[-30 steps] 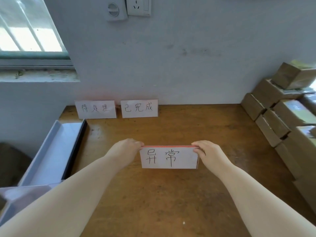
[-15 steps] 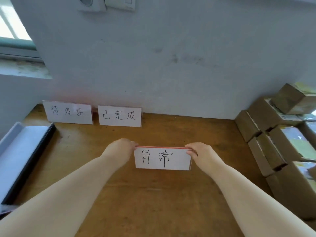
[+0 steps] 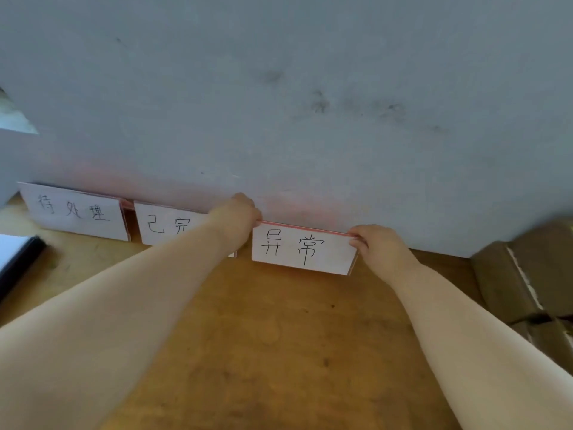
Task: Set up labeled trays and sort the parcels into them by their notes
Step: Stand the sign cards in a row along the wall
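The left grip (image 3: 238, 216) and right grip (image 3: 375, 247) each pinch 1 end of the sign (image 3: 302, 250) to stand it beside 2 others (image 3: 77, 212).

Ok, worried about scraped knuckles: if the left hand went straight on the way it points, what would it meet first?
Likely the wall just beyond the left hand and its card; depth unclear.

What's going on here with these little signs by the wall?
A person is setting up labels. Their left hand and right hand hold the top corners of the 异常 sign, at the back of the table near the wall. The 待处理 sign and 已完成 sign stand to its left. Cardboard parcels wait on the right.
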The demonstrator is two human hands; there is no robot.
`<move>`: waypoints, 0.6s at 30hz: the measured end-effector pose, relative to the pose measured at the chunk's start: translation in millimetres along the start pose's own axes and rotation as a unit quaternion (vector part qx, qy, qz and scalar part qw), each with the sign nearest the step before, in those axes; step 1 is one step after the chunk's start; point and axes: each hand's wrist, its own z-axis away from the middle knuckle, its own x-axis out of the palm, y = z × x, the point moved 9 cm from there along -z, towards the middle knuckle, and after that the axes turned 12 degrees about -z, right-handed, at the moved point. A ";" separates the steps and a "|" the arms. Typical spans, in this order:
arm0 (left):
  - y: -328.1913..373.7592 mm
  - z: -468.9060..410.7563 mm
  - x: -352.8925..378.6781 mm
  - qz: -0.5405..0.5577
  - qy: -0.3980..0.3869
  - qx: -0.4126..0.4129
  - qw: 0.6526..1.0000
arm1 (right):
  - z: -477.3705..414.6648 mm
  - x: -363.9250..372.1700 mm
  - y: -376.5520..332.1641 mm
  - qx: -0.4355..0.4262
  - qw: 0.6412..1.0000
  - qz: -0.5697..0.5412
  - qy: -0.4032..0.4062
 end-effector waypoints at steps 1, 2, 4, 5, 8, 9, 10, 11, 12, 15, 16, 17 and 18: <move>-0.1 -6.7 3.3 -0.012 -0.009 0.000 1.000 | -5.9 3.1 3.4 0.003 1.000 -0.006 -0.002; -1.0 -11.0 6.3 -0.026 -0.011 0.001 1.000 | -10.9 6.9 6.2 0.005 1.000 -0.012 -0.004; -2.6 -16.4 12.9 -0.043 -0.015 0.003 0.999 | -17.4 17.5 9.9 0.004 1.000 -0.014 -0.015; -3.9 -18.4 17.4 -0.049 -0.014 0.004 0.999 | -19.5 22.7 11.4 0.005 1.000 -0.011 -0.022; -4.8 -19.1 24.7 -0.050 0.004 0.016 0.999 | -20.7 29.4 13.7 0.018 0.999 -0.012 -0.025; -5.2 -18.9 25.8 -0.050 0.011 0.018 0.999 | -19.6 29.1 13.8 0.024 0.999 -0.015 -0.024; -6.4 -18.1 26.6 -0.049 0.015 0.017 0.999 | -17.8 27.7 13.1 0.027 0.999 -0.017 -0.022; -8.2 -17.3 26.3 -0.045 0.020 0.016 0.999 | -14.9 25.9 11.7 0.028 0.999 -0.020 -0.019; -10.9 -15.0 24.5 -0.034 0.028 0.013 0.999 | -11.1 23.3 9.5 0.027 0.999 -0.024 -0.015; -17.2 2.1 11.5 0.000 0.060 0.005 0.998 | 6.6 12.5 -2.2 0.015 0.999 -0.031 0.018; -18.3 11.8 6.8 0.013 0.073 0.004 0.997 | 14.9 10.8 -7.5 0.010 0.999 -0.030 0.027; -18.5 23.9 2.1 0.031 0.084 0.003 0.996 | 24.5 11.1 -13.4 0.007 0.999 -0.029 0.032; -17.6 37.3 0.0 0.046 0.091 0.005 0.995 | 34.4 13.3 -19.5 0.006 0.999 -0.027 0.034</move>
